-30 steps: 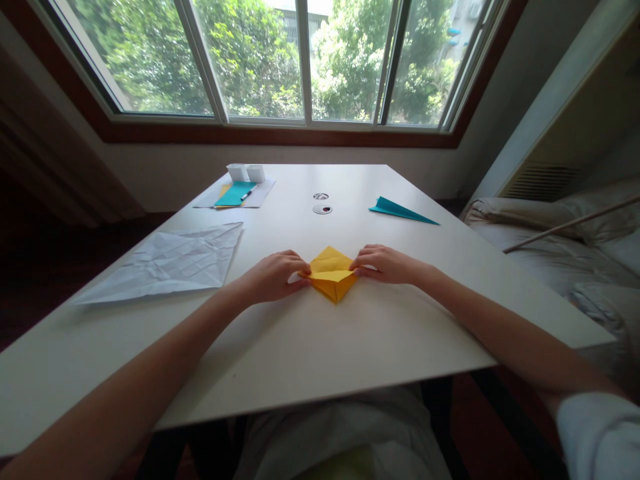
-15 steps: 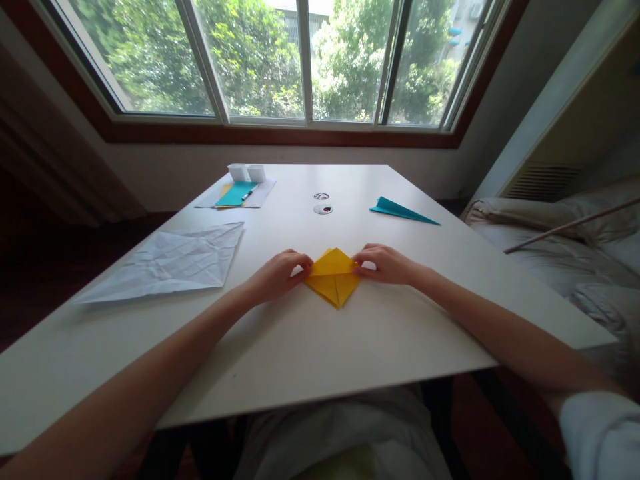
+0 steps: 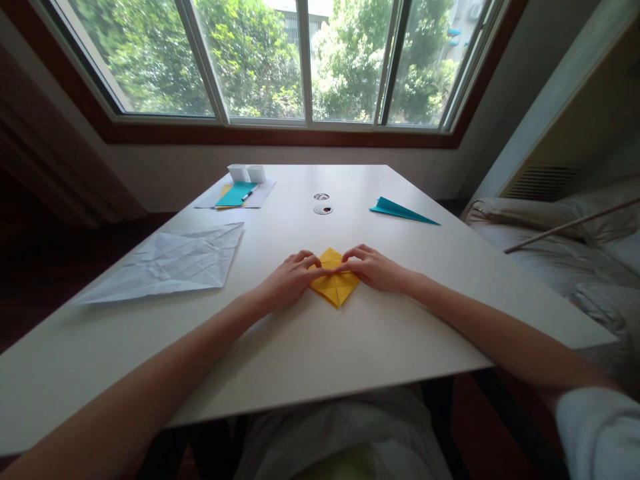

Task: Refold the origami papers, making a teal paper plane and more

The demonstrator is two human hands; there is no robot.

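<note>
A yellow paper [image 3: 335,292], folded into a small diamond with creases across its middle, lies on the white table in front of me. My left hand [image 3: 294,279] is on its left side, fingers curled and the thumb stretched along the middle crease. From the other side my right hand [image 3: 376,268] mirrors this, its thumb also on the crease. The two thumb tips nearly meet at the paper's centre. Both hands are closed on the paper's edges, and fingers cover parts of its left and right corners.
On the left lies a creased white sheet [image 3: 185,260]. Behind it are a teal paper [image 3: 237,194], a pen [image 3: 249,195] and two small white containers [image 3: 256,175]. A teal paper plane [image 3: 404,211] rests at the right. Round cable holes [image 3: 323,209] sit mid-table.
Both hands have slid inward from the paper's side corners towards its centre, the thumbs now lying along the crease. The paper stays in nearly the same place.
</note>
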